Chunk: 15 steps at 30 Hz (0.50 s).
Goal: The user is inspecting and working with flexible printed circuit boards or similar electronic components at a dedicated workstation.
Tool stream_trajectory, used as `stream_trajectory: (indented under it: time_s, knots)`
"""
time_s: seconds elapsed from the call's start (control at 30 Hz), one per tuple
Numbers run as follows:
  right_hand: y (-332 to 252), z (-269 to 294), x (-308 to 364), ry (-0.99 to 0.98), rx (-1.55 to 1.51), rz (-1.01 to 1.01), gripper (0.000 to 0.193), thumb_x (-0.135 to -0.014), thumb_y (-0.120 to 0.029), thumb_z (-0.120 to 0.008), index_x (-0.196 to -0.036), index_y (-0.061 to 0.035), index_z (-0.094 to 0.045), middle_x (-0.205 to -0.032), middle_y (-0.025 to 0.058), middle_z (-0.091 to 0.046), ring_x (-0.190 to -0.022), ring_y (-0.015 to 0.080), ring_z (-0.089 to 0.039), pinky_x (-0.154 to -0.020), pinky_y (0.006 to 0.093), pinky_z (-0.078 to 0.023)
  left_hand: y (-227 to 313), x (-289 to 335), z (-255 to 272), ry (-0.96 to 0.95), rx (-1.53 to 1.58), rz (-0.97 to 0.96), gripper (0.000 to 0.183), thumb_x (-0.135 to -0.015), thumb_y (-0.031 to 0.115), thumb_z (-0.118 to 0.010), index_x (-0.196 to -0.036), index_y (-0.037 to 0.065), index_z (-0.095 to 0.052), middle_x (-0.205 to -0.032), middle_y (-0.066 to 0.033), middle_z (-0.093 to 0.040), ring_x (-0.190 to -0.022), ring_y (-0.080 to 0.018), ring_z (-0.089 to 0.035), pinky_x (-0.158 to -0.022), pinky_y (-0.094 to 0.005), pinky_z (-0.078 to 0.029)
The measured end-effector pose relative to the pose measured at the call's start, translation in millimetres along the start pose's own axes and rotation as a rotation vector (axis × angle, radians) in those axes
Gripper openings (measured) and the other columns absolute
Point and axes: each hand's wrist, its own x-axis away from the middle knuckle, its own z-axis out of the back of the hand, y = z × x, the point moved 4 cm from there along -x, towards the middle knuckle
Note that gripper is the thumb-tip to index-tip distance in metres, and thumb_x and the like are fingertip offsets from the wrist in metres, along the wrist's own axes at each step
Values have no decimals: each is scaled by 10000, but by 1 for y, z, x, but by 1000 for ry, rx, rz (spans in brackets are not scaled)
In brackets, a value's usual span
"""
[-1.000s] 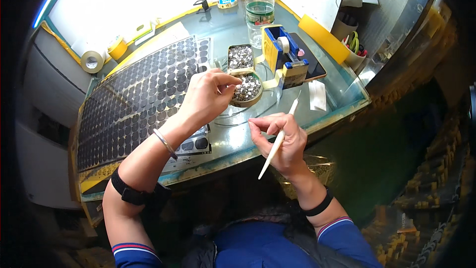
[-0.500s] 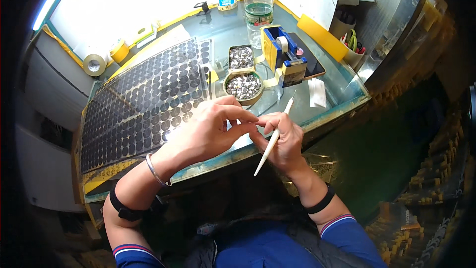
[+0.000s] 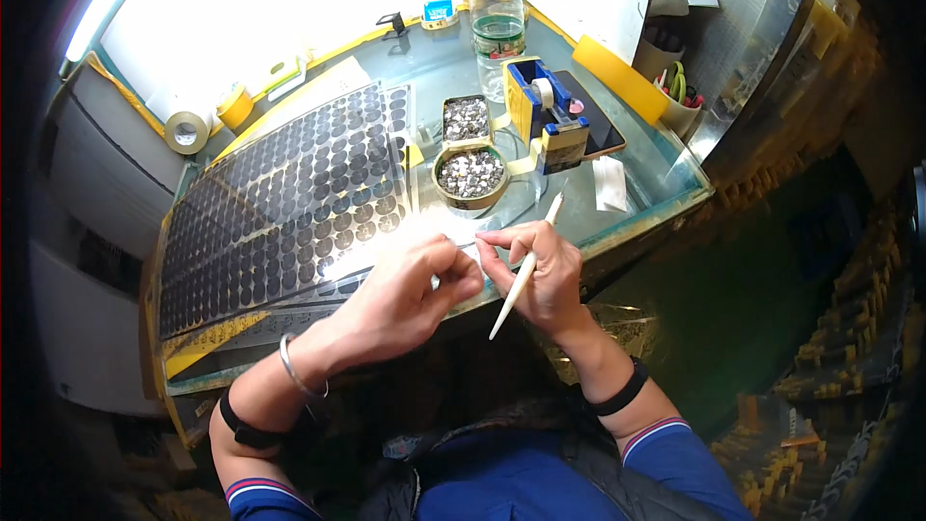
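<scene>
My right hand (image 3: 548,275) holds a slim white pen-shaped tool (image 3: 522,282), slanting between its fingers, its thin tip toward the table. Its thumb and index finger are pinched together in front; whatever may be between them is too small to make out. Just to the left, my left hand (image 3: 410,294) is closed, fingers curled toward the thumb, and its contents are hidden. Both hands are over the table's near edge, a small gap apart. Beyond them stand a round tin (image 3: 471,195) and a rectangular tin (image 3: 467,140), filled with small dark and pale pieces.
A clear sheet with rows of dark discs (image 3: 289,203) covers the left of the glass-topped table. A blue-and-yellow tape dispenser (image 3: 562,130), a plastic bottle (image 3: 498,39), a dark tablet-like slab (image 3: 603,128) and a white paper piece (image 3: 610,183) sit to the right.
My hands, whose fingertips met before, have come apart. The left has drawn back toward me and curled its fingers; the right keeps the white tool.
</scene>
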Motion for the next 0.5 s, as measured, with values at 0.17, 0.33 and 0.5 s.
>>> stream_trajectory:
  time_s: [0.17, 0.33, 0.5]
  knots:
    - [-4, -1, -1, 14, 8, 0, 368, -716, 23, -792, -794, -73, -446, -813, 117, -711, -686, 202, -693, -598, 285, -525, -1, 35, -17, -33, 6, 21, 88, -837, 61, -696, -883, 32, -626, -828, -116, -626, -763, -255, -628, -680, -351, -491]
    - [-1, -1, 0, 12, -25, 28, 370, -719, 9, -798, -794, -74, -445, -802, 115, -707, -686, 211, -693, -605, 292, -527, 0, 18, -10, 244, -143, -35, 179, -818, 76, -727, -990, 51, -685, -781, -80, -619, -643, -159, -599, -551, -294, -466]
    - [2, 0, 4, -57, -35, 11, 385, -705, -34, -823, -802, -74, -453, -835, 133, -697, -714, 248, -697, -618, 313, -536, -16, -11, -8, 254, -25, 40, 188, -827, 118, -732, -1014, 109, -741, -815, -43, -610, -661, -106, -580, -568, -245, -457]
